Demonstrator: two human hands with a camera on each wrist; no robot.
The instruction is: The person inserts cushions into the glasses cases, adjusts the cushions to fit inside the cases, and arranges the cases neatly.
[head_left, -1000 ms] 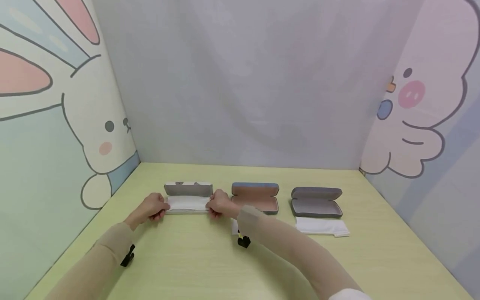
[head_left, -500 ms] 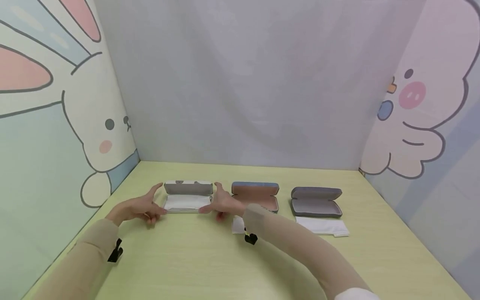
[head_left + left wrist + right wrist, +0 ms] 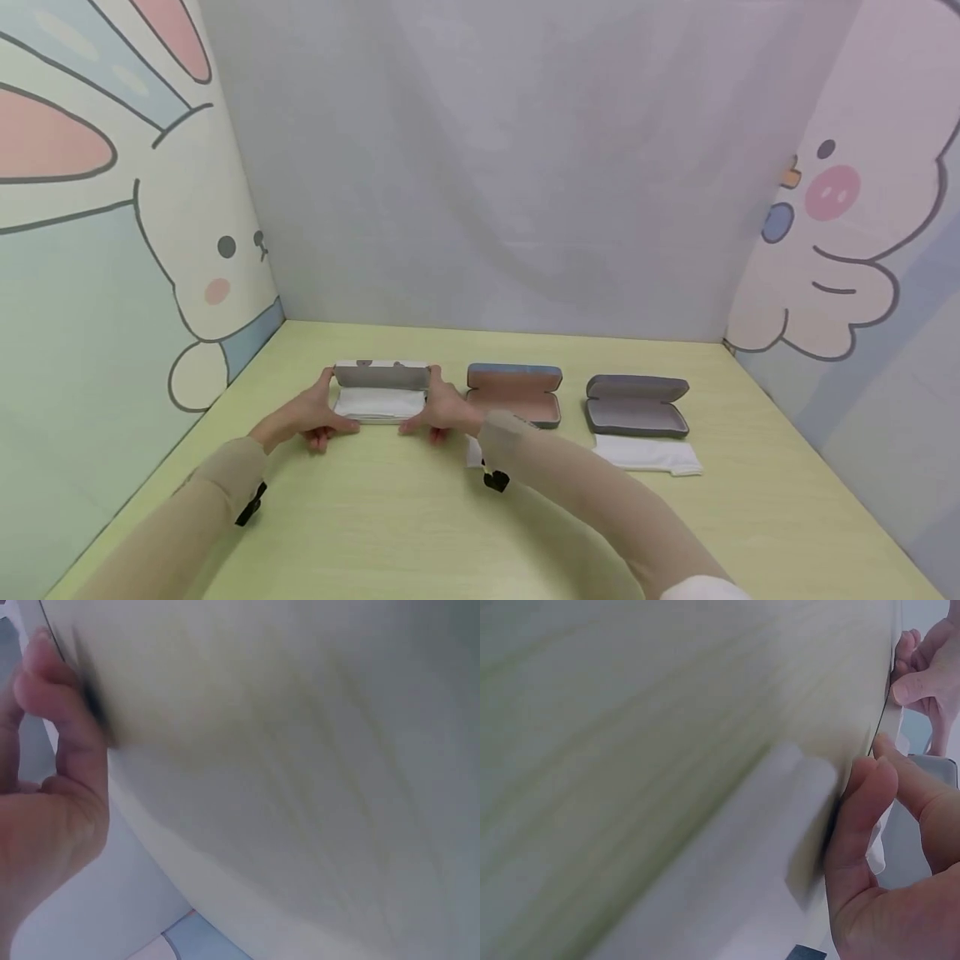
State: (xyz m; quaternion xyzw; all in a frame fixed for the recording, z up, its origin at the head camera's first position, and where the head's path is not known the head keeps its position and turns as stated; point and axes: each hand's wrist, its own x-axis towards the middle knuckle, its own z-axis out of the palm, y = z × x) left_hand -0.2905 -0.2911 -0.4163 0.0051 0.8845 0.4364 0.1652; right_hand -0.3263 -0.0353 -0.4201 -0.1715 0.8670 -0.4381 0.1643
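Note:
An open white glasses case (image 3: 382,377) with a grey lining stands at the left of the row, a folded white cloth (image 3: 378,403) lying inside. My left hand (image 3: 315,414) grips its left end, index finger up at the lid's corner and thumb along the front edge. At the right end my right hand (image 3: 446,408) holds the case the same way, thumb on the front edge. In the right wrist view both hands show along the case, and another white cloth (image 3: 727,870) lies on the table close by. The left wrist view shows the left hand's curled fingers (image 3: 79,742).
Beside the right hand stands an open blue glasses case (image 3: 513,407) with a pink lining. Further right is an open dark grey case (image 3: 636,408), a folded white cloth (image 3: 648,454) in front of it. Printed walls enclose the yellowish table (image 3: 405,517).
Both hands first pinched the cloth's ends in the case, then let go and spread. Now thumbs and index fingers have closed in on the case's ends and lid.

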